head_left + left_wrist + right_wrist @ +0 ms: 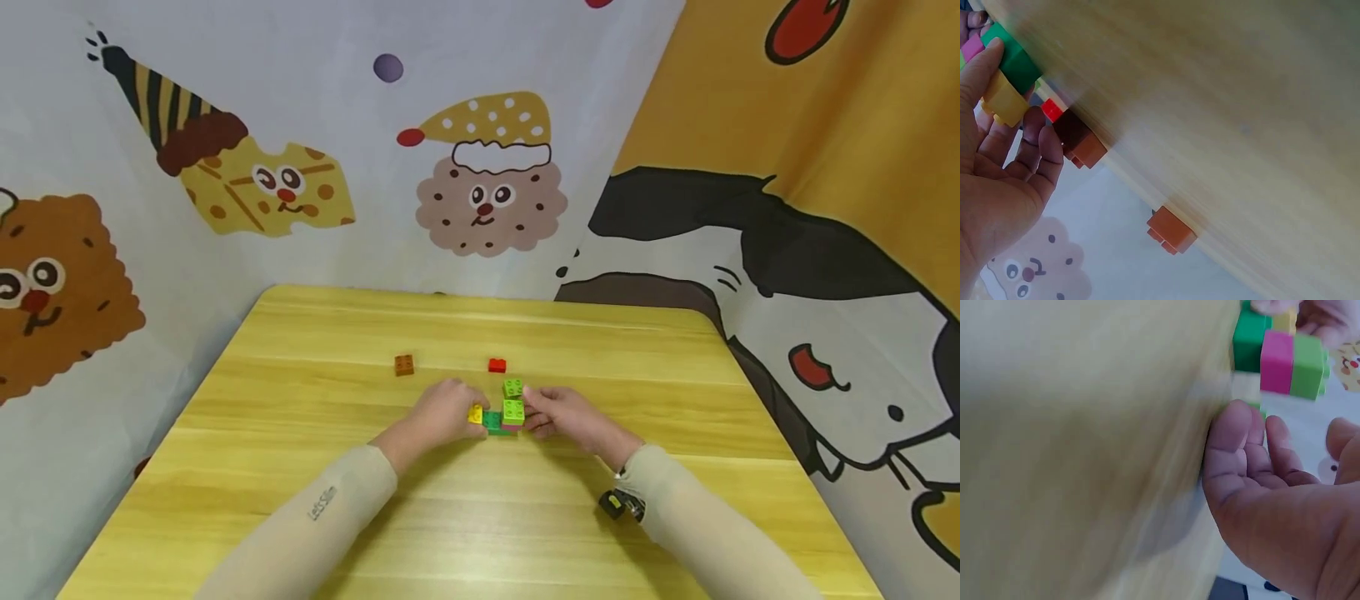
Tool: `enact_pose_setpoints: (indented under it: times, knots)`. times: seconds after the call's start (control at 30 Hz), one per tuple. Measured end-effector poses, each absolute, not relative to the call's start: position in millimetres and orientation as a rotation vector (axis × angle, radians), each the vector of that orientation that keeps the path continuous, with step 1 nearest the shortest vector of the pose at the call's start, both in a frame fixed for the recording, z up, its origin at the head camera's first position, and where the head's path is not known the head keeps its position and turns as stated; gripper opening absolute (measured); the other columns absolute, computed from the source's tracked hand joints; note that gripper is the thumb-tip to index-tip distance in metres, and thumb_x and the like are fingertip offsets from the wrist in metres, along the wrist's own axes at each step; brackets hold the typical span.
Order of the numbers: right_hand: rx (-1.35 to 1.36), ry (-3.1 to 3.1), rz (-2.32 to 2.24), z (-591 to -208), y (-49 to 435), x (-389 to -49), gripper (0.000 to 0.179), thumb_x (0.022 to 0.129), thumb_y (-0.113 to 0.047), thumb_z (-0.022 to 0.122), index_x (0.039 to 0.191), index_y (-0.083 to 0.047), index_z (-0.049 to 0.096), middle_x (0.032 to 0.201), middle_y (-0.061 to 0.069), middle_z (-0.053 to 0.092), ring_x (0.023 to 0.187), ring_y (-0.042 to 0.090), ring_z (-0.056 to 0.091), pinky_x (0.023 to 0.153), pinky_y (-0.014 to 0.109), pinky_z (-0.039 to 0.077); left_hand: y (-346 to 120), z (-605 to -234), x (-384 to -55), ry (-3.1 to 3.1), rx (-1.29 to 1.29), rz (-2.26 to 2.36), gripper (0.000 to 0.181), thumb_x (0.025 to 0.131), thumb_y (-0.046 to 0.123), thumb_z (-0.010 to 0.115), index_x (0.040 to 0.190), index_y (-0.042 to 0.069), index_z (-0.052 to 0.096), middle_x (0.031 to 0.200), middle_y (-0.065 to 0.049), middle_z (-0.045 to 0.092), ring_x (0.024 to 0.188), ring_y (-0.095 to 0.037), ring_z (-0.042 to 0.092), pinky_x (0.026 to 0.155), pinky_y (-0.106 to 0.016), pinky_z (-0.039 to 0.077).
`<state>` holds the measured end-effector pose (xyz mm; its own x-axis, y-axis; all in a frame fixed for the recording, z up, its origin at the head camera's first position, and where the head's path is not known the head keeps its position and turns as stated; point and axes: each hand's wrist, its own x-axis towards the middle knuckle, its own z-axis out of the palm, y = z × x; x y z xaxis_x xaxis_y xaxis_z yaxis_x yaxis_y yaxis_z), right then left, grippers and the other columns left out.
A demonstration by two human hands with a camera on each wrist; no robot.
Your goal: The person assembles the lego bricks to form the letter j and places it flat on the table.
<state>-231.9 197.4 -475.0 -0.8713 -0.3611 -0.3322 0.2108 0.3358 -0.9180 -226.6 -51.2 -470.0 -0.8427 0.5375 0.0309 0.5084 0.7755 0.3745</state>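
My left hand (446, 412) pinches a yellow brick (1005, 100) at the left end of a small joined build. Next to the yellow brick, a green brick (1249, 340) forms part of it. On the green one sits a pink brick (1277, 361), topped by a light green brick (513, 411). Just right of the build, my right hand (566, 417) has its fingers loosely bent and its thumb apart, with no brick visible in its grasp. Behind the build stands another light green brick (513, 387), mostly hidden by the right fingers in the right wrist view.
A red brick (497, 365) lies behind the build, and a brown brick (404, 365) farther left. The left wrist view shows a second brown brick (1085, 147) near the left fingers. A cartoon-printed cloth (315, 267) hangs behind the wooden table (480, 517).
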Motion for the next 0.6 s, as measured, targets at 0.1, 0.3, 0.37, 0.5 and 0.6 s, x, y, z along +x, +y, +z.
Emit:
enact_pose_setpoints:
  times: [0.1, 0.3, 0.37, 0.5, 0.6]
  knots:
    - [-0.101, 2.213, -1.522, -472, 203, -238, 0.054, 0.106, -0.043, 0.051, 0.124, 0.006, 0.063, 0.111, 0.015, 0.071, 0.1, 0.028, 0.067, 0.086, 0.04, 0.057, -52, -469, -226, 2.884, 0.847, 0.574, 0.04, 0.08, 0.035, 0.087, 0.114, 0.016, 0.077, 0.116, 0.002, 0.073, 0.11, -0.025, 0.065, 0.097, -0.042, 0.052]
    - [-0.204, 2.485, -1.322, -474, 204, -254, 0.031, 0.102, -0.026, 0.062, 0.125, -0.005, 0.065, 0.11, 0.01, 0.068, 0.093, 0.024, 0.064, 0.077, 0.036, 0.057, -52, -470, -226, 2.883, 0.844, 0.572, 0.041, 0.079, 0.036, 0.088, 0.113, 0.017, 0.077, 0.116, 0.003, 0.073, 0.11, -0.024, 0.065, 0.097, -0.041, 0.052]
    - [-0.272, 2.566, -1.233, -476, 201, -258, 0.031, 0.1, -0.022, 0.067, 0.128, -0.009, 0.064, 0.111, 0.006, 0.068, 0.095, 0.022, 0.065, 0.077, 0.036, 0.057, -52, -470, -227, 2.88, 0.844, 0.573, 0.041, 0.079, 0.037, 0.087, 0.114, 0.017, 0.077, 0.116, 0.003, 0.073, 0.109, -0.024, 0.065, 0.097, -0.041, 0.052]
    - [-0.405, 2.666, -1.082, -476, 194, -264, 0.04, 0.094, -0.013, 0.073, 0.133, -0.011, 0.061, 0.116, 0.005, 0.068, 0.104, 0.022, 0.065, 0.085, 0.038, 0.057, -52, -470, -227, 2.88, 0.842, 0.56, 0.042, 0.08, 0.037, 0.087, 0.115, 0.017, 0.077, 0.116, 0.004, 0.073, 0.109, -0.023, 0.065, 0.097, -0.04, 0.051]
    - [-0.476, 2.708, -0.982, -476, 188, -268, 0.045, 0.091, -0.008, 0.076, 0.133, -0.012, 0.061, 0.116, 0.005, 0.067, 0.104, 0.021, 0.066, 0.088, 0.039, 0.056, -52, -471, -227, 2.881, 0.838, 0.551, 0.042, 0.08, 0.037, 0.087, 0.115, 0.018, 0.077, 0.116, 0.003, 0.073, 0.108, -0.023, 0.064, 0.097, -0.04, 0.052]
